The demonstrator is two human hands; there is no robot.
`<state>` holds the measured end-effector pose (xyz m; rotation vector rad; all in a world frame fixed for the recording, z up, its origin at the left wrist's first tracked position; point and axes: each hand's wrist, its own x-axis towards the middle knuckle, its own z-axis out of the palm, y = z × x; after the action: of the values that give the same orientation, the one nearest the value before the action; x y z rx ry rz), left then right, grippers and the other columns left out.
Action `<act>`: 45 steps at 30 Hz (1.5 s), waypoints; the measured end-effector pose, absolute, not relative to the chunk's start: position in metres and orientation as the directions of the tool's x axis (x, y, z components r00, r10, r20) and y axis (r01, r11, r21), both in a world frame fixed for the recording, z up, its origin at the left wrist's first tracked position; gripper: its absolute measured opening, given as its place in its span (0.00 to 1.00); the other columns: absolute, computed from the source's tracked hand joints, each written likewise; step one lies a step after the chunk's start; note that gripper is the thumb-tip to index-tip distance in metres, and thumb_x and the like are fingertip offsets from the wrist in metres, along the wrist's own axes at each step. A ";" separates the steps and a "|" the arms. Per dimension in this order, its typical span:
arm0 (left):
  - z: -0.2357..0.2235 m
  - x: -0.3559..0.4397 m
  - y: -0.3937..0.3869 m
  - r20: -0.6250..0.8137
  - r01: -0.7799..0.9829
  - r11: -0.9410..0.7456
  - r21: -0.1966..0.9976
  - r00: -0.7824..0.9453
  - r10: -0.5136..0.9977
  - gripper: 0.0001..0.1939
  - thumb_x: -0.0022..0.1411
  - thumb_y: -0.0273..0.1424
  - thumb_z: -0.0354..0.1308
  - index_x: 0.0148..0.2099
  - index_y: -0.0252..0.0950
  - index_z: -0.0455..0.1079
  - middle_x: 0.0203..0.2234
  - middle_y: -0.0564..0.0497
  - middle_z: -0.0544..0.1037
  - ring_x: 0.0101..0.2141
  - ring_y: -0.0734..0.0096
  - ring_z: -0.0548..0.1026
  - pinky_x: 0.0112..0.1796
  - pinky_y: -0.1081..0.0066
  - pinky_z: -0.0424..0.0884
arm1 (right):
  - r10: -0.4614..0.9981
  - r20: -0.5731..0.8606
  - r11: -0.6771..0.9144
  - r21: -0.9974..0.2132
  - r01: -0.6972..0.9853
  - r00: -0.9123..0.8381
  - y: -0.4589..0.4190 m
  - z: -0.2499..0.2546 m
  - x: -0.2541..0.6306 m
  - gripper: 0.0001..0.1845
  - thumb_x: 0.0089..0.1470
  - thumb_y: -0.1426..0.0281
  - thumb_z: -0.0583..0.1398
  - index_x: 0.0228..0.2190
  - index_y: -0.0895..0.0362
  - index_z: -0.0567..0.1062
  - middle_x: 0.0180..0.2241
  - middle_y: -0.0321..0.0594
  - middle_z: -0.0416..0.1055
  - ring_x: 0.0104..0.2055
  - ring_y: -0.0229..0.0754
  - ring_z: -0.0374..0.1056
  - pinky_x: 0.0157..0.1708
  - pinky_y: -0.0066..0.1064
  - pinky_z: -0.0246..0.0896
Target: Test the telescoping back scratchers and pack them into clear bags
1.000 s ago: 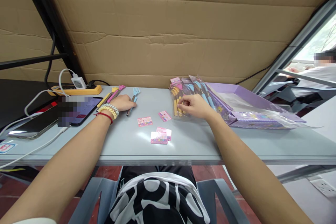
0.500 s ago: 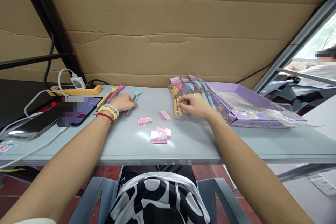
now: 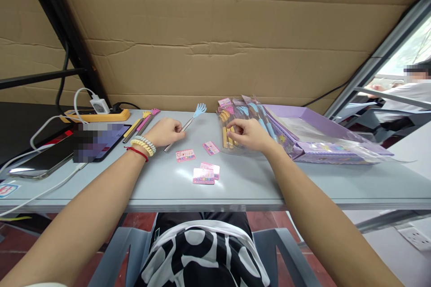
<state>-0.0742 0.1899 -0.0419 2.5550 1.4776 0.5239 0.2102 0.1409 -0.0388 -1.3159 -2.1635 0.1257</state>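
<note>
Head view: the left hand [image 3: 165, 132] grasps the shaft of a blue-headed back scratcher [image 3: 189, 123], slanting near mid-frame above four pink cards [image 3: 203, 177] on the table [image 3: 245, 184]. The right hand [image 3: 249, 134], fingers curled, lies over bagged back scratchers [image 3: 225, 137], right of centre; whether it grips them cannot be told.

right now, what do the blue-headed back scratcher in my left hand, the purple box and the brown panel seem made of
Blue-headed back scratcher: head probably matte plastic, evenly coloured; shaft apparently polished metal, silvery and shiny. Purple box: likely printed paperboard, given its thin, patterned walls; plastic is possible. Brown panel: apparently cardboard, dull with long creases.
</note>
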 end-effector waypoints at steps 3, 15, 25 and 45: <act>-0.043 -0.068 0.186 0.206 0.753 -0.577 0.316 0.539 0.817 0.15 0.54 0.41 0.52 0.23 0.37 0.63 0.18 0.54 0.70 0.23 0.72 0.66 0.27 0.71 0.58 | 0.808 0.448 0.563 -0.394 0.726 -0.383 0.140 -0.041 0.207 0.15 0.48 0.69 0.57 0.39 0.60 0.75 0.17 0.30 0.64 0.20 0.32 0.57 0.25 0.26 0.52; -0.047 -0.059 0.181 0.215 0.710 -0.633 0.308 0.596 0.773 0.18 0.63 0.44 0.45 0.34 0.36 0.69 0.25 0.51 0.75 0.25 0.71 0.68 0.28 0.71 0.58 | 0.800 0.388 0.600 -0.498 0.627 -0.458 0.137 -0.046 0.202 0.32 0.48 0.72 0.57 0.57 0.60 0.66 0.32 0.38 0.77 0.21 0.32 0.64 0.28 0.27 0.61; -0.049 -0.057 0.181 0.225 0.675 -0.658 0.334 0.621 0.751 0.23 0.66 0.43 0.41 0.40 0.36 0.74 0.23 0.53 0.74 0.25 0.71 0.67 0.29 0.71 0.58 | 0.766 0.387 0.643 -0.458 0.614 -0.513 0.139 -0.047 0.202 0.29 0.50 0.72 0.58 0.55 0.59 0.68 0.16 0.32 0.67 0.50 0.46 0.71 0.41 0.34 0.65; -0.044 -0.056 0.174 0.257 0.670 -0.685 0.286 0.635 0.728 0.17 0.60 0.42 0.50 0.41 0.37 0.74 0.19 0.54 0.73 0.22 0.73 0.66 0.27 0.72 0.57 | 0.820 0.442 0.545 -0.412 0.730 -0.363 0.140 -0.046 0.201 0.14 0.48 0.71 0.58 0.40 0.56 0.73 0.28 0.36 0.78 0.24 0.36 0.68 0.29 0.27 0.60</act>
<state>-0.0556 0.1742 -0.0444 2.6899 1.1593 0.5322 0.2012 0.1399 -0.0457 -1.2444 -2.1719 0.1919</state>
